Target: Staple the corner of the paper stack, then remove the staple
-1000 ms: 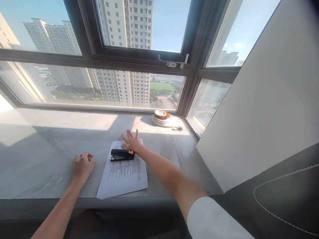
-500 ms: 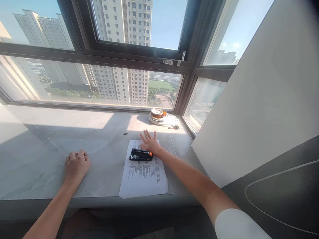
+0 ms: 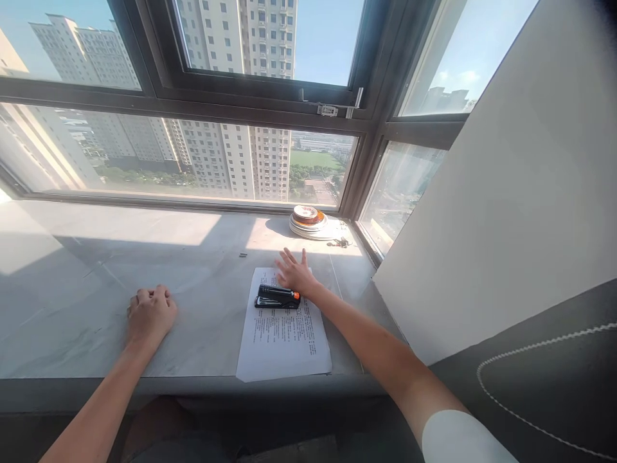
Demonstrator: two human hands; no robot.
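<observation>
A printed sheet of paper (image 3: pixel 283 357) lies on the grey stone sill, its lower edge at the sill's front. Across the sheet's upper half rests a black stapler (image 3: pixel 278 297) with an orange end on the right. My right hand (image 3: pixel 295 272) is just beyond the stapler, over the sheet's top right corner, palm down with fingers spread; it grips nothing. Farther left, my left hand (image 3: pixel 152 315) rests on the bare stone with its fingers curled in, and nothing shows in it. Two staple strips (image 3: pixel 243 255), or similar small dark pieces, lie beyond the sheet.
Near the window corner stands a stack of round plates or rolls (image 3: pixel 308 224), with small dark items (image 3: pixel 340 243) beside it. A dark window frame (image 3: pixel 270 109) borders the sill at the back. On the right are a slanted white wall (image 3: pixel 506 173) and a beaded cord (image 3: pixel 501 399).
The view has shifted slightly, so the things on the sill sit a little farther right. Both hands keep nearly the same pose, and the stapler stays on the paper.
</observation>
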